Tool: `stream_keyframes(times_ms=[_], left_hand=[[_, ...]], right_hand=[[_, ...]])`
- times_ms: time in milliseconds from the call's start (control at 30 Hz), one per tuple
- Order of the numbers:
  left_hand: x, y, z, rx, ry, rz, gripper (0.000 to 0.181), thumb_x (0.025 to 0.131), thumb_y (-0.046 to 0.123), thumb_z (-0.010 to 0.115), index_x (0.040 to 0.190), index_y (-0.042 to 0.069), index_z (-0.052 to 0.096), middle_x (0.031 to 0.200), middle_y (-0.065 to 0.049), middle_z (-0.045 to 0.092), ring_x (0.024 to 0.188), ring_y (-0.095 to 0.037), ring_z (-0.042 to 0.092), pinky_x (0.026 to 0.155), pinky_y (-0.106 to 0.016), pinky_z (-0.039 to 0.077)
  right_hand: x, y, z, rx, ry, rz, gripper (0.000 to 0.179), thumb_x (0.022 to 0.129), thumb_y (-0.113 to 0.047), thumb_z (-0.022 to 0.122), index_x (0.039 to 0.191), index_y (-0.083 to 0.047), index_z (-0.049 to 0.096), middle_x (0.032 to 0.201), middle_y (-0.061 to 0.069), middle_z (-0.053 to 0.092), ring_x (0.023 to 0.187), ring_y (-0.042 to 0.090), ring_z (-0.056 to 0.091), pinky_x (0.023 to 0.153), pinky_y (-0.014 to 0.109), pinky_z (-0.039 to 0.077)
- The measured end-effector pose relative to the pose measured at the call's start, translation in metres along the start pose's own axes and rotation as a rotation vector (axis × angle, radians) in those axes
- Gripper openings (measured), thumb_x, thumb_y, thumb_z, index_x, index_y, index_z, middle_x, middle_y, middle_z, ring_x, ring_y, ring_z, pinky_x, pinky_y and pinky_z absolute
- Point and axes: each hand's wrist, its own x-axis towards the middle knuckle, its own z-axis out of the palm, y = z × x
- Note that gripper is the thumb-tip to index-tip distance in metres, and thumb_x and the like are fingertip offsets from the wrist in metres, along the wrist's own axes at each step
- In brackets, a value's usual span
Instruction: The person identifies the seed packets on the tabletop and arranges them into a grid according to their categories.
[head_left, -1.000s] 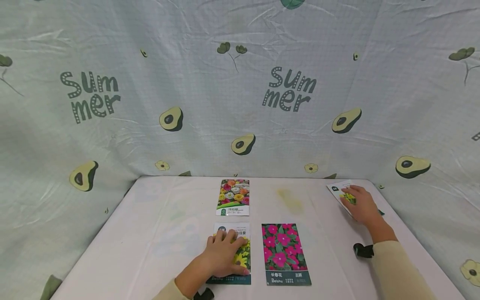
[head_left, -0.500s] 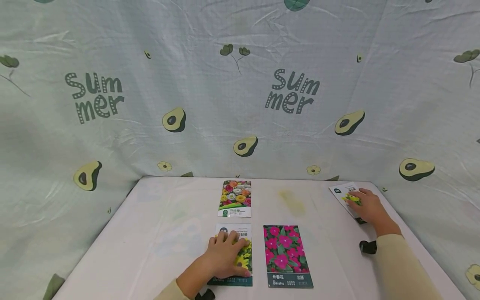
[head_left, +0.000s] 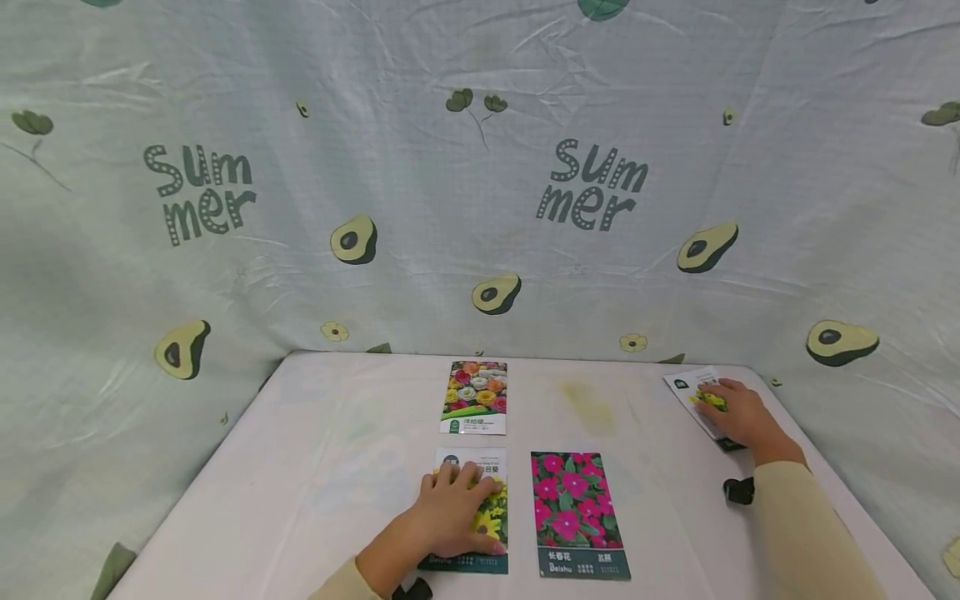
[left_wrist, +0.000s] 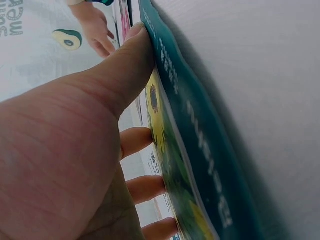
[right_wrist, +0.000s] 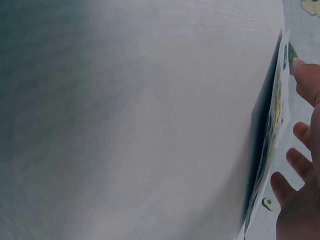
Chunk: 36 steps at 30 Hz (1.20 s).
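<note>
My left hand [head_left: 459, 512] lies with spread fingers on a sunflower seed packet [head_left: 491, 508]. In the left wrist view its thumb [left_wrist: 127, 65] touches the packet's dark green lower band [left_wrist: 200, 130], and the fingertips meet the printed face. At the table's far right corner, my right hand [head_left: 738, 412] is over a white seed packet with yellow flowers [head_left: 688, 387], which lies at a slant. In the right wrist view the fingers [right_wrist: 285, 190] look loosely extended beside that packet [right_wrist: 275, 120]. Whether they touch it I cannot tell.
A pink-flower seed packet [head_left: 577, 508] lies right of the left hand. Behind the sunflower packet is one with multicoloured blooms [head_left: 476, 398]. The white table [head_left: 315, 467] meets a printed curtain [head_left: 405, 167] at the back and sides.
My right hand has shifted slightly, and the dark lower end of the packet under it now shows left of the wrist. My left hand stays on the sunflower packet. The head view drifts slightly.
</note>
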Motion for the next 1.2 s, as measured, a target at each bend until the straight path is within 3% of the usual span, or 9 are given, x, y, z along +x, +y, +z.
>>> stream_keyframes(times_ms=[267, 567, 833, 1200], left_hand=[[0.001, 0.000, 0.000, -0.007, -0.009, -0.005, 0.080, 0.077, 0.072, 0.075, 0.146, 0.036, 0.053, 0.140, -0.003, 0.047, 0.123, -0.033, 0.041, 0.098, -0.057, 0.038], [0.000, 0.001, -0.001, 0.011, -0.002, -0.012, 0.081, 0.077, 0.073, 0.074, 0.145, 0.036, 0.053, 0.139, -0.002, 0.047, 0.122, -0.033, 0.041, 0.098, -0.057, 0.037], [-0.001, 0.000, -0.001, 0.009, 0.001, -0.004, 0.081, 0.077, 0.074, 0.073, 0.146, 0.036, 0.053, 0.139, -0.002, 0.047, 0.121, -0.033, 0.041, 0.095, -0.055, 0.038], [0.000, -0.004, 0.004, 0.003, 0.001, 0.011, 0.082, 0.078, 0.073, 0.073, 0.147, 0.035, 0.053, 0.140, -0.003, 0.047, 0.122, -0.034, 0.041, 0.096, -0.057, 0.038]], right_hand=[[0.004, 0.002, 0.005, -0.038, -0.045, -0.011, 0.053, 0.103, -0.031, 0.058, 0.145, 0.000, 0.052, 0.155, 0.041, 0.025, 0.139, 0.065, 0.025, 0.112, 0.074, 0.025], [0.002, 0.000, 0.001, -0.046, -0.148, -0.001, 0.060, 0.104, -0.040, 0.055, 0.152, -0.003, 0.045, 0.158, 0.039, 0.023, 0.142, 0.065, 0.020, 0.112, 0.076, 0.022], [0.002, -0.007, 0.001, -0.110, -0.165, 0.033, 0.062, 0.104, -0.044, 0.054, 0.153, -0.007, 0.044, 0.154, 0.040, 0.027, 0.136, 0.067, 0.027, 0.104, 0.080, 0.028], [0.000, -0.018, 0.001, -0.068, -0.196, 0.076, 0.065, 0.104, -0.046, 0.053, 0.154, -0.006, 0.041, 0.150, 0.044, 0.023, 0.134, 0.066, 0.028, 0.104, 0.079, 0.032]])
